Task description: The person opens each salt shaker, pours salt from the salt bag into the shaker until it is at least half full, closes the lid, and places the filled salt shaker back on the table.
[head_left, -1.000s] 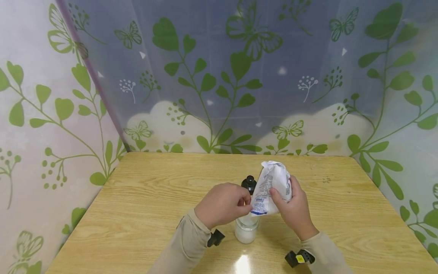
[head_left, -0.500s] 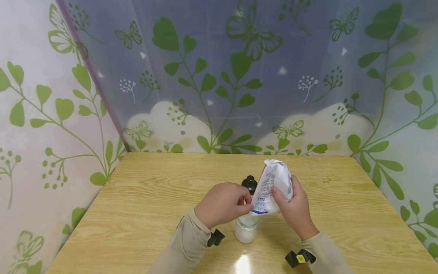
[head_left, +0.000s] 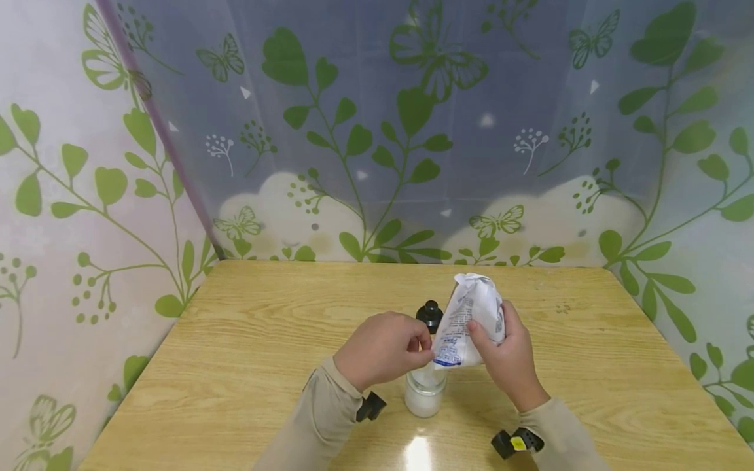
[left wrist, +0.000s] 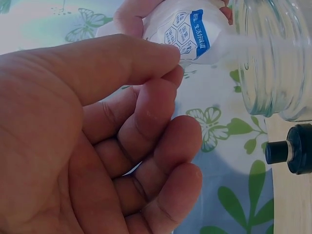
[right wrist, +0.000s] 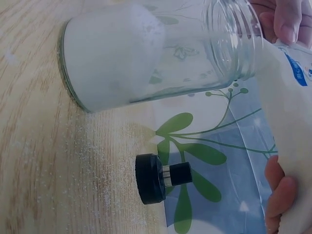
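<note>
My right hand (head_left: 506, 350) grips a white printed bag (head_left: 474, 320), tilted with its lower corner over the mouth of a clear glass jar (head_left: 425, 396). At that corner, my left hand (head_left: 383, 350) pinches the bag between thumb and forefinger, its other fingers loosely curled, as the left wrist view shows. White granules (right wrist: 107, 53) fill roughly the lower half of the jar, heaped towards one side, in the right wrist view. Something whitish blurs the jar's neck in the left wrist view, perhaps falling granules.
Behind the jar a black lid with a knob (head_left: 430, 316) stands on the wooden table (head_left: 265, 340). White grains (right wrist: 80, 151) lie scattered on the wood near the jar. A patterned curtain (head_left: 365, 131) hangs behind the table's back edge.
The bag has risen slightly and shifted a little to the right in my right hand. My left hand and the jar stay almost where they were.
</note>
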`<state>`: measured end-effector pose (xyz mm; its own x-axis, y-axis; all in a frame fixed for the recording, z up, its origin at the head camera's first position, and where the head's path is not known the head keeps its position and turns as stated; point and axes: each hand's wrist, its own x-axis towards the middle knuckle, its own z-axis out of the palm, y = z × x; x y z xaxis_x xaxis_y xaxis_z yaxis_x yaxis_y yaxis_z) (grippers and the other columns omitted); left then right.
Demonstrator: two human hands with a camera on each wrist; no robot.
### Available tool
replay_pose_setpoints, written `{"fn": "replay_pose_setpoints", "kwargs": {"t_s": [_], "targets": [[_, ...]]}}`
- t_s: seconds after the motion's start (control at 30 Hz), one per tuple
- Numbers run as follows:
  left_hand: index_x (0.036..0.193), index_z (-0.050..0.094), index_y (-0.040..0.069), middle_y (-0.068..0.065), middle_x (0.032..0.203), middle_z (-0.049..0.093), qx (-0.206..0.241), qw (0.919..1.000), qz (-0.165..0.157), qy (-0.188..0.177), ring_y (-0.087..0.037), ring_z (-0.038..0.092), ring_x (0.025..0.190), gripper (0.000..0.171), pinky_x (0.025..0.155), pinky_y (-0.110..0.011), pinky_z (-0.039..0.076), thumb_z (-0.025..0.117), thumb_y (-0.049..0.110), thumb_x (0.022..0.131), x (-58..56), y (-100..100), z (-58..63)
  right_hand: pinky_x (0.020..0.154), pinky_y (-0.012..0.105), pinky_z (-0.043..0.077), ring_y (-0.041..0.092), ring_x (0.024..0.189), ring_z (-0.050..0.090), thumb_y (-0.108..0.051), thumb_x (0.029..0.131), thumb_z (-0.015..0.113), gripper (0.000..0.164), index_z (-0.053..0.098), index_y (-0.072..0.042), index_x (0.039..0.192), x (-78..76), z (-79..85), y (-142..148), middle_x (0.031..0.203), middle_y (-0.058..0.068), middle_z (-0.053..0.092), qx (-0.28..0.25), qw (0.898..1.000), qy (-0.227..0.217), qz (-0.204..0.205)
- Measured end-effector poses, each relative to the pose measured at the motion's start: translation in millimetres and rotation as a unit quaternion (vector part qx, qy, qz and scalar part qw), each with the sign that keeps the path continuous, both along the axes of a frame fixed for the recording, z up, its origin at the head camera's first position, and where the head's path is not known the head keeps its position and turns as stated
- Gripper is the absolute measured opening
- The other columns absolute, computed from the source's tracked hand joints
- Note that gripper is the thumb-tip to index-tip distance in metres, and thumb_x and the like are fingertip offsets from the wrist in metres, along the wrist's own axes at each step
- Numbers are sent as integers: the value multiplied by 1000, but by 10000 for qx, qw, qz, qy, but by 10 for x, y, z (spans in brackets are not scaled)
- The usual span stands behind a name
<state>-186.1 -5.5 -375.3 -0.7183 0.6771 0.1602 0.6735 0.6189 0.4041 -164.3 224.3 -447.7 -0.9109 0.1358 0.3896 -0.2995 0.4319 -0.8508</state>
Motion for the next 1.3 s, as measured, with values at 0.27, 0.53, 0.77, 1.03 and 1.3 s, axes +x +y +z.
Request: {"fn": "replay_pose_setpoints", "kwargs": {"t_s": [0.27,0.53,0.77,1.03,1.3], "targets": [[83,71,20,15,64,54,-9,10000,-19,26,-2,48,58,14,59,-20,42,75,26,94,-6,3,-5,67,30,61,29,95,67,-13,99,68,44,49,0,136,-1,1,-1,119,20,65,49,10000,40,-3],[84,71,19,15,64,54,-67,10000,-31,19,-2,48,58,14,59,-20,43,75,26,94,-2,7,-4,69,34,62,34,98,68,-14,99,68,45,48,0,137,10,16,-6,121,21,65,63,10000,-45,12],[84,72,19,15,64,54,-61,10000,-48,26,-2,48,58,13,59,-20,43,75,27,95,-3,7,-9,68,33,62,31,96,67,-12,98,68,44,48,1,136,19,24,-9,119,20,65,93,9999,54,16],[85,72,19,15,65,54,-53,10000,-58,16,-2,49,58,12,59,-20,43,75,26,95,-5,5,-14,67,28,60,17,90,66,-11,98,69,44,50,0,135,14,18,-7,118,18,67,109,9999,106,16],[83,71,19,15,65,54,-39,10000,-69,39,-2,49,59,14,60,-20,43,75,26,94,-1,1,-10,67,26,59,15,90,66,-11,97,70,44,50,0,135,21,24,-8,117,18,67,92,9999,98,36]]}}
